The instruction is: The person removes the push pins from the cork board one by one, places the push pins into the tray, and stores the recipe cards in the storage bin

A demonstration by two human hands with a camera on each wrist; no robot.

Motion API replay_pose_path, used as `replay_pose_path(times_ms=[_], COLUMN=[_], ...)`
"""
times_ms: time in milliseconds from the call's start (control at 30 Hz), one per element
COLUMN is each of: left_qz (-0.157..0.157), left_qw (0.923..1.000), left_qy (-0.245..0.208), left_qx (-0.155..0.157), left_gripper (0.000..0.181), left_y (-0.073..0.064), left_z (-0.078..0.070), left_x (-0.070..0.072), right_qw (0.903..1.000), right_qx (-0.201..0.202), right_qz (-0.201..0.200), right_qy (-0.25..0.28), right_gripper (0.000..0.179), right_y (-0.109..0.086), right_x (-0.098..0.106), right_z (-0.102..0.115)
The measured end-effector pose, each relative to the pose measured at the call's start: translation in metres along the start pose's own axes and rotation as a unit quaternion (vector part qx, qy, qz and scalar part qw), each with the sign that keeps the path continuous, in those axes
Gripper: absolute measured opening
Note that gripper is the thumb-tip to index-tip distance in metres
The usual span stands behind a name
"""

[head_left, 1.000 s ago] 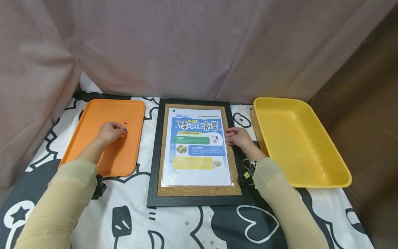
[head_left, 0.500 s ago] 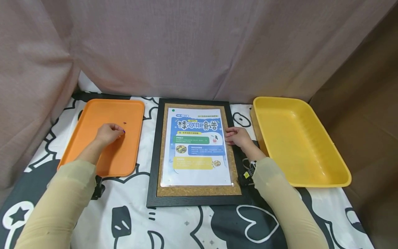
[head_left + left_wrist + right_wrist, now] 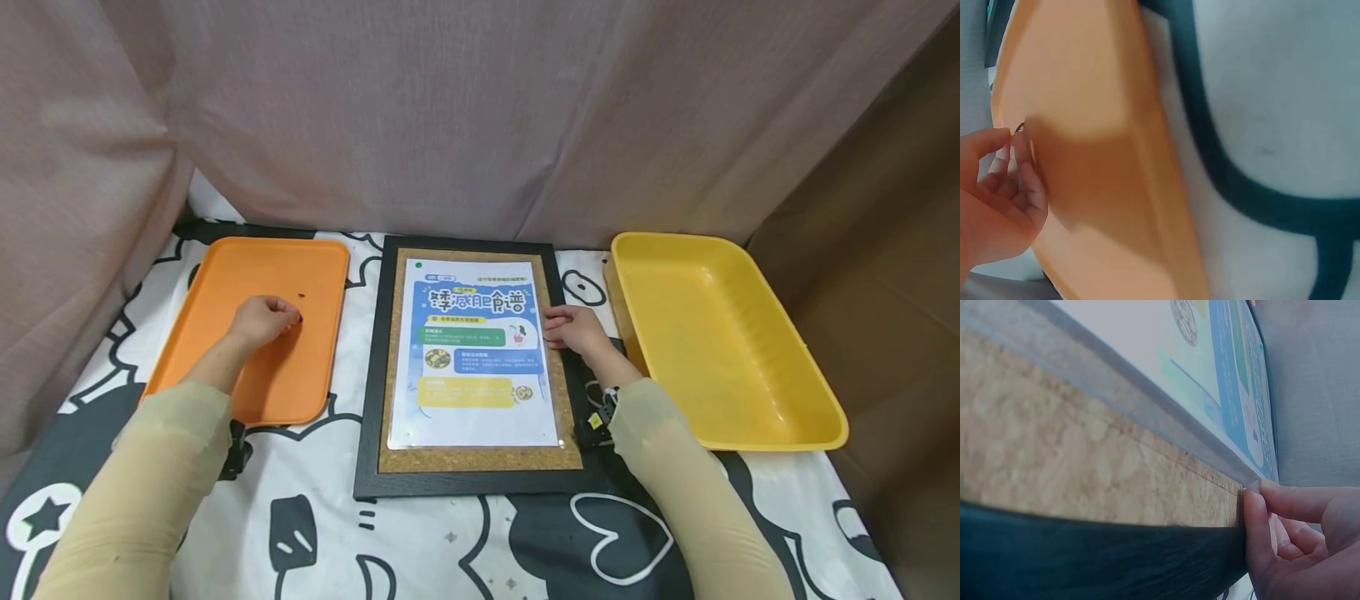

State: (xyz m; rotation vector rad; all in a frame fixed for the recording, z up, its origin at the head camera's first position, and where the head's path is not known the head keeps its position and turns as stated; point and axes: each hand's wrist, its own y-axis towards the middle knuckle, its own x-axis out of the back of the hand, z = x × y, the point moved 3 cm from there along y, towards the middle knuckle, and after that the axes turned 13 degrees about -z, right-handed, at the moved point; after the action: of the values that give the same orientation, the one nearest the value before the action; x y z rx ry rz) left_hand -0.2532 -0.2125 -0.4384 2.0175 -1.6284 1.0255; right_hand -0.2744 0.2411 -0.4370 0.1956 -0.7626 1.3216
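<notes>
My left hand (image 3: 262, 322) is over the orange tray (image 3: 247, 267) with its fingertips together, pinching a small blue thumbtack (image 3: 301, 317). A tiny dark red piece (image 3: 302, 295) lies on the tray just beyond those fingertips. In the middle, a laminated poster (image 3: 472, 425) rests on a cork board (image 3: 480, 460) with a black frame (image 3: 480, 483). A green thumbtack (image 3: 417, 265) sits at the poster's upper left corner. My right hand (image 3: 577, 330) pinches the poster's right edge between thumb and forefinger; in the right wrist view the fingertips (image 3: 1266, 487) meet right at that edge.
A deep yellow bin (image 3: 750, 358) stands right of the board, close to my right wrist. All of this is on a black and white patterned cloth (image 3: 420, 542). A greyish-pink curtain (image 3: 450, 125) hangs behind, and a brown one (image 3: 885, 250) at the right.
My left hand has shifted very slightly over the tray, still pinching the blue thumbtack. The right hand stays at the poster's edge.
</notes>
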Motion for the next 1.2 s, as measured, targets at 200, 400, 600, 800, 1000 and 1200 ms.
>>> replay_pose_path(times_ms=[200,400,600,800,1000,1200], left_qz=[-0.001,-0.008,-0.009,0.018,0.023,0.015], left_qw=[0.9996,0.9989,0.998,0.9949,0.9955,0.9954], left_qy=[-0.02,-0.027,-0.047,-0.068,-0.067,-0.048], left_qx=[-0.021,-0.038,-0.042,-0.073,-0.064,-0.082], left_gripper=[0.032,0.034,0.031,0.031,0.034,0.033], left_y=[0.005,0.014,0.02,0.024,0.03,0.036], left_z=[-0.019,-0.047,-0.07,-0.088,-0.105,-0.125], left_x=[0.01,0.01,-0.006,-0.029,-0.049,-0.064], right_qw=[1.0,1.0,1.0,0.9999,0.9999,0.9999], right_qx=[0.007,0.001,0.006,0.009,0.008,0.007], right_qz=[-0.003,-0.004,-0.001,-0.001,0.003,-0.005], right_qy=[0.006,0.002,0.006,0.008,0.009,0.01], right_gripper=[0.044,0.044,0.044,0.045,0.044,0.043], right_y=[0.001,0.002,-0.001,-0.001,-0.002,-0.002], right_x=[0.003,0.003,0.001,-0.001,-0.002,-0.002], right_z=[0.002,0.0,-0.001,-0.005,-0.004,-0.002])
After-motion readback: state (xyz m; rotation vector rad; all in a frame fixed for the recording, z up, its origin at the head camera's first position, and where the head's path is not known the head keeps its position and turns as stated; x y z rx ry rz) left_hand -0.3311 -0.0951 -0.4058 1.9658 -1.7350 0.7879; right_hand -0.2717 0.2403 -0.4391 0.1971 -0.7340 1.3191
